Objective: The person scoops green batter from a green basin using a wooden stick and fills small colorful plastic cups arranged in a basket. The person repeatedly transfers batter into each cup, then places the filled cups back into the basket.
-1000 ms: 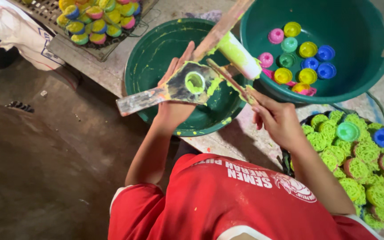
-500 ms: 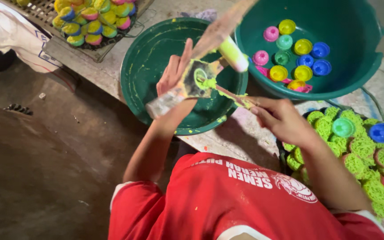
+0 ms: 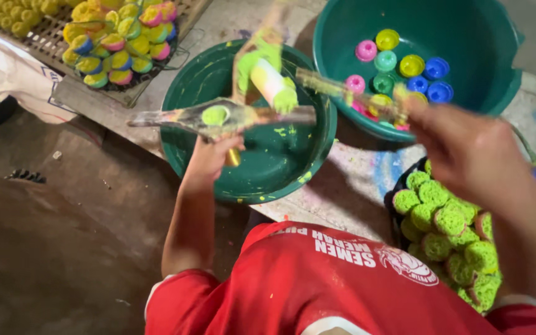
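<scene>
the left hand (image 3: pixel 209 158) grips a flat mould (image 3: pixel 218 116) with green paste over the dark green basin (image 3: pixel 249 180). the right hand (image 3: pixel 466 149) (blurred) holds a thin stick (image 3: pixel 348 93) just right of the basin, above the teal tub (image 3: pixel 497 87) of coloured caps (image 3: pixel 404 65).

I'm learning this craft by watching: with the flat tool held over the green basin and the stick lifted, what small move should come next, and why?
Probably bring the right hand and its thin stick back down to the green blob on the flat tool. The left hand holds that tool over the shallow green basin, the blob sits on it, and the stick is off to the side, blurred.
</scene>
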